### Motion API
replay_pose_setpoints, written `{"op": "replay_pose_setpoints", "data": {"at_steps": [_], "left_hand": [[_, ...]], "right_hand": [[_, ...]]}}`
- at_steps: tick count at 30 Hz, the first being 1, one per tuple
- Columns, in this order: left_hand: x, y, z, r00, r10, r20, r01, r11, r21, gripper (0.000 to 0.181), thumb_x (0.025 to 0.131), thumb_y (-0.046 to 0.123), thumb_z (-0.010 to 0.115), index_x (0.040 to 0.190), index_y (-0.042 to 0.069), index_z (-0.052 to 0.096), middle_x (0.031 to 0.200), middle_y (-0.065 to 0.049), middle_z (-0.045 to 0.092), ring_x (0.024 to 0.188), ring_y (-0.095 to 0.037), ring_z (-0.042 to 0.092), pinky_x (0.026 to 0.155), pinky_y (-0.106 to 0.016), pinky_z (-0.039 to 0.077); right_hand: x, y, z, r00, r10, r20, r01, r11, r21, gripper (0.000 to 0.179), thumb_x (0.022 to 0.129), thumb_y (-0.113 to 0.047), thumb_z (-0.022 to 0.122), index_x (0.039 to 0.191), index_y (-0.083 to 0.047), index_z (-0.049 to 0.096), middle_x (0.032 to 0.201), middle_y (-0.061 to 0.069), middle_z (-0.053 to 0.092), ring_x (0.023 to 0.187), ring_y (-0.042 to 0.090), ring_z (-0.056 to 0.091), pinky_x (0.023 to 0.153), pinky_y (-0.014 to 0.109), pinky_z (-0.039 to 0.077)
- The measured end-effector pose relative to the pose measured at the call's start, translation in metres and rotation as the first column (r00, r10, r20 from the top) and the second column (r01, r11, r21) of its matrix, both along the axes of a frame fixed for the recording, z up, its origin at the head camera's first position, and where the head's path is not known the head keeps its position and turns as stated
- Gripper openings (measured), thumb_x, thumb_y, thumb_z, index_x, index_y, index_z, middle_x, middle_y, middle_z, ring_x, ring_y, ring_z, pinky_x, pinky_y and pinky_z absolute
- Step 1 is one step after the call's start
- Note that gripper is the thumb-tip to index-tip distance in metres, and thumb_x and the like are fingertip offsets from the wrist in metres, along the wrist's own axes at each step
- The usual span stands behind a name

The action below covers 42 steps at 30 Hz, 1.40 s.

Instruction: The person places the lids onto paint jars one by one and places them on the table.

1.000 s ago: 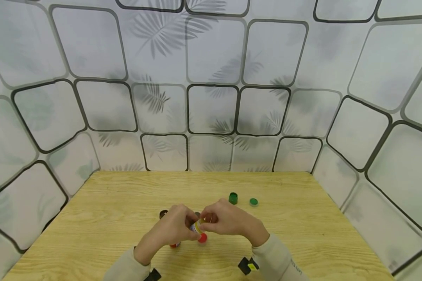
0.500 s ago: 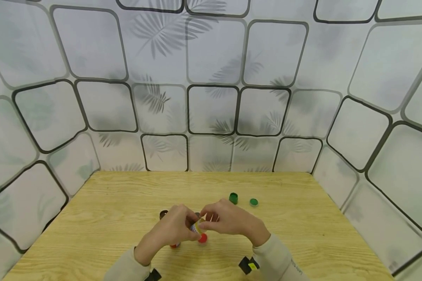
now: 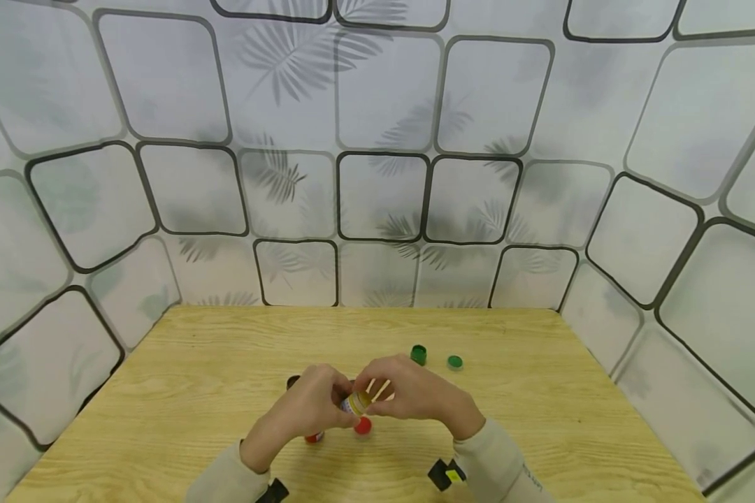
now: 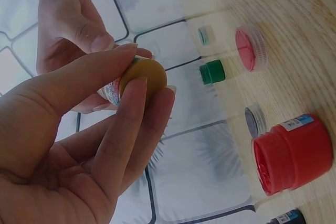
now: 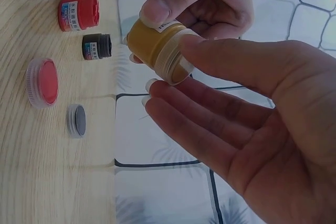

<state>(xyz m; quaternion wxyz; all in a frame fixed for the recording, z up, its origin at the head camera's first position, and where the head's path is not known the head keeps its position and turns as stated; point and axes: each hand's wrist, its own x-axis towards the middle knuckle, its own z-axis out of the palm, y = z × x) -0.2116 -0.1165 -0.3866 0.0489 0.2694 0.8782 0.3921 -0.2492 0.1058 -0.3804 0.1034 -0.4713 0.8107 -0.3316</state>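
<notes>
My left hand (image 3: 311, 402) holds a small jar of ochre-yellow paint (image 5: 146, 41), tilted, with thumb and fingers round its body. Its clear screw lid (image 5: 173, 59) points toward my right hand (image 3: 412, 388). In the right wrist view the right thumb presses the lid's side, while other fingers stretch out below it. The head view shows right thumb and forefinger on either side of the lid end. Under the hands lie an uncapped red paint jar (image 4: 294, 153) and its red-stained lid (image 3: 363, 425).
An uncapped green jar (image 3: 418, 355) stands farther back on the wooden table (image 3: 541, 419), its green lid (image 3: 455, 362) to the right. A black jar (image 5: 97, 46) and a grey-black lid (image 5: 76, 120) lie near the red ones. A patterned curtain (image 3: 384, 195) surrounds the table.
The right hand's fingers have loosened and spread around the lid end, leaving more of the yellow jar in sight. The left hand stays nearly still.
</notes>
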Motion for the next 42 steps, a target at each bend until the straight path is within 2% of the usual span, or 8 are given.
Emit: {"op": "replay_pose_setpoints", "data": {"at_steps": [10,16,20,25,29,35,42], "left_hand": [[0.0007,-0.0001,0.0019,1.0,0.004,0.004,-0.004,1.0,-0.006,0.02,0.077,0.008,0.089,0.094,0.002,0.08,0.079,-0.001,0.074,0.063,-0.006,0.06,0.056,-0.021,0.051],[0.001,-0.0005,0.0013,1.0,0.004,0.011,-0.004,1.0,-0.003,0.02,0.078,0.009,0.089,0.095,0.002,0.08,0.079,-0.001,0.074,0.062,-0.005,0.06,0.055,-0.021,0.05],[0.0009,-0.0012,0.0002,1.0,-0.001,0.015,0.001,1.0,-0.001,0.02,0.079,0.009,0.088,0.096,0.002,0.08,0.079,-0.001,0.074,0.061,-0.004,0.06,0.054,-0.021,0.05],[-0.0003,-0.002,0.0002,0.999,-0.003,0.035,0.003,1.0,0.011,0.018,0.081,0.007,0.086,0.096,0.001,0.08,0.082,-0.005,0.076,0.063,-0.006,0.063,0.055,-0.021,0.052],[-0.0012,-0.0023,0.0006,1.0,0.007,0.025,-0.007,1.0,0.003,0.02,0.08,0.007,0.087,0.096,0.0,0.079,0.085,-0.007,0.077,0.066,-0.007,0.064,0.058,-0.021,0.053],[-0.001,-0.0019,0.0007,1.0,0.019,0.015,-0.019,1.0,0.001,0.02,0.079,0.007,0.088,0.095,0.0,0.079,0.084,-0.004,0.077,0.068,-0.008,0.065,0.059,-0.021,0.054],[-0.0009,-0.0008,0.0014,0.999,0.038,0.019,-0.038,0.999,0.006,0.019,0.078,0.006,0.089,0.093,0.0,0.078,0.083,-0.005,0.077,0.071,-0.011,0.068,0.06,-0.023,0.056]], "right_hand": [[-0.0003,-0.0017,0.0001,1.0,-0.007,-0.031,0.007,1.0,0.019,0.022,0.098,-0.016,0.072,0.118,-0.009,0.073,0.109,0.005,0.076,0.088,0.003,0.071,0.077,0.016,0.058],[-0.0001,-0.0035,-0.0008,1.0,-0.012,-0.021,0.012,1.0,0.025,0.021,0.099,-0.018,0.071,0.118,-0.008,0.073,0.106,0.005,0.077,0.087,0.001,0.07,0.077,0.017,0.059],[0.0003,-0.0036,-0.0009,1.0,-0.008,-0.019,0.009,1.0,0.024,0.024,0.1,-0.02,0.07,0.12,-0.008,0.072,0.11,0.007,0.077,0.091,0.005,0.072,0.078,0.018,0.059],[0.0009,-0.0028,0.0001,0.999,-0.031,-0.021,0.031,1.0,0.004,0.029,0.1,-0.021,0.07,0.126,-0.008,0.069,0.122,0.008,0.072,0.103,0.018,0.072,0.082,0.02,0.06],[0.0021,-0.0027,0.0016,0.999,-0.039,-0.032,0.038,0.999,-0.014,0.027,0.096,-0.018,0.075,0.122,-0.01,0.071,0.119,0.006,0.068,0.107,0.026,0.069,0.086,0.025,0.061],[0.0018,-0.003,0.0002,0.999,-0.02,-0.042,0.019,0.999,-0.027,0.023,0.095,-0.011,0.075,0.118,-0.01,0.073,0.116,0.005,0.069,0.104,0.016,0.07,0.086,0.025,0.061],[0.0011,-0.0039,-0.0004,1.0,-0.023,-0.019,0.023,0.999,-0.031,0.022,0.096,-0.014,0.074,0.118,-0.011,0.073,0.11,0.006,0.071,0.093,0.007,0.071,0.082,0.017,0.059]]}}
